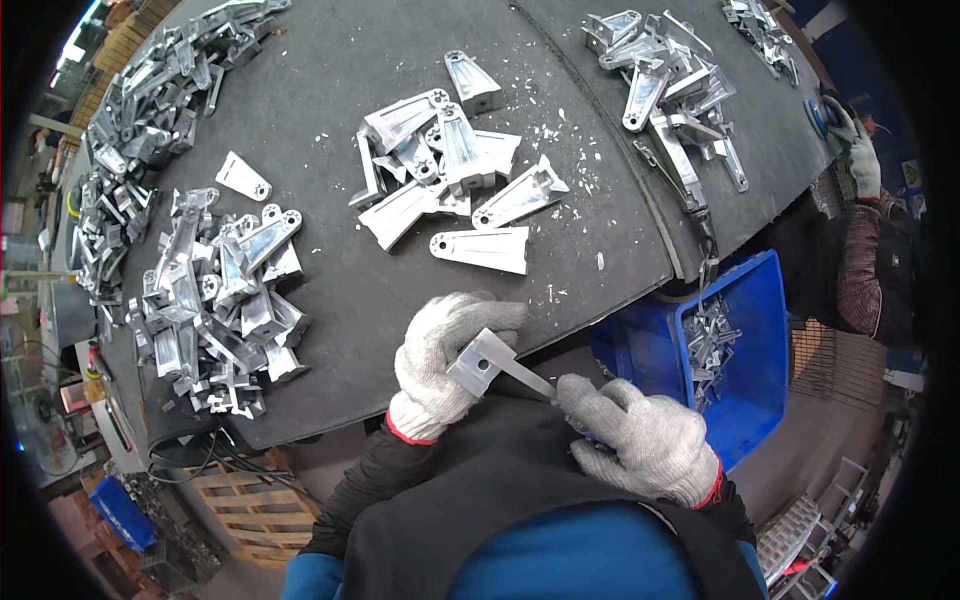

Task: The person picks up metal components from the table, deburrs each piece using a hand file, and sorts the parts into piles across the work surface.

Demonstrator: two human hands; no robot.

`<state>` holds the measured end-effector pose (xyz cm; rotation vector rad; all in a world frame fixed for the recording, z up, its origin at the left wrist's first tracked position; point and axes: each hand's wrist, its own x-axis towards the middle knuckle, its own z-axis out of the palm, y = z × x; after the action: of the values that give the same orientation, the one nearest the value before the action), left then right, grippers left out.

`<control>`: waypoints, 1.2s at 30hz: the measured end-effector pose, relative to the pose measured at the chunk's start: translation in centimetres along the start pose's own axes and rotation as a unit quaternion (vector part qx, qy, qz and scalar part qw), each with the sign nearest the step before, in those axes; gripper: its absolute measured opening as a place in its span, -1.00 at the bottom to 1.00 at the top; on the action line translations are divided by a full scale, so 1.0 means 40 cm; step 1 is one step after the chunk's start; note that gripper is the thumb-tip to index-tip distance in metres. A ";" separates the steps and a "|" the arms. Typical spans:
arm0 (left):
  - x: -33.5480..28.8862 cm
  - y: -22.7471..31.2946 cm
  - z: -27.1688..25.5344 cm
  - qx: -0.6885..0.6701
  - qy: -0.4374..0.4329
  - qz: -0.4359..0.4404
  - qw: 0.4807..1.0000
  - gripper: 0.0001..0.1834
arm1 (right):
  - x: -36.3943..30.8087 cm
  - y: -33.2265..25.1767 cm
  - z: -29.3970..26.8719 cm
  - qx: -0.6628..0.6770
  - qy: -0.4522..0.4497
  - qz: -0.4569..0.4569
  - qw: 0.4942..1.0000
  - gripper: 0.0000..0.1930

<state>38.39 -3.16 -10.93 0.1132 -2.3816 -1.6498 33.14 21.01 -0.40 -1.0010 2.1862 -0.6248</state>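
Observation:
My left hand (445,345), in a white knitted glove with a red cuff, is closed around a silver cast-metal bracket (476,364). The bracket's squarish end, with a round hole in it, faces up. My right hand (640,440), gloved the same way, grips a flat metal file (528,379); its handle is mostly hidden by the fingers. The file's far end reaches the bracket's edge. Both hands are in front of my body at the table's near edge. Just beyond them, a small heap of similar brackets (462,150) lies on the dark table mat (360,290).
Larger bracket piles (215,290) cover the table's left side; another pile (665,75) is at the far right. Pale metal chips lie scattered mid-table. A blue bin (745,390) with metal parts stands below the right edge. At far right, a co-worker's gloved hand (862,160) holds a blue round tool.

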 end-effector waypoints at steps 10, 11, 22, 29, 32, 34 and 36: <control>-0.014 -0.014 -0.005 -0.024 -0.007 0.002 1.000 -0.66 | -0.009 -0.023 0.011 -0.048 -0.006 0.035 0.998 -0.26; -0.019 -0.011 0.002 -0.051 0.002 -0.031 0.998 -0.68 | -0.007 -0.026 0.012 -0.048 -0.008 0.035 0.998 -0.26; -0.002 0.000 0.003 -0.032 -0.002 -0.020 0.999 -0.70 | -0.006 -0.054 0.019 -0.135 -0.043 0.057 0.988 -0.21; -0.008 -0.011 0.004 0.061 -0.007 0.038 0.997 -0.71 | 0.005 0.004 -0.009 0.047 -0.150 0.078 0.985 -0.16; -0.002 -0.015 0.008 0.045 0.011 0.046 0.998 -0.63 | 0.014 0.067 0.009 0.232 -0.113 -0.078 0.963 -0.10; -0.009 -0.027 0.013 0.048 0.019 0.057 0.997 -0.63 | 0.024 0.067 -0.008 0.417 -0.258 0.065 0.869 -0.08; -0.011 -0.030 0.016 0.052 0.026 0.067 0.996 -0.62 | 0.015 0.069 -0.001 0.377 -0.249 0.029 0.892 -0.10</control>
<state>38.56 -2.93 -12.30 0.0145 -2.3788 -1.4474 31.47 22.18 -2.34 -0.5773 1.3272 -0.9595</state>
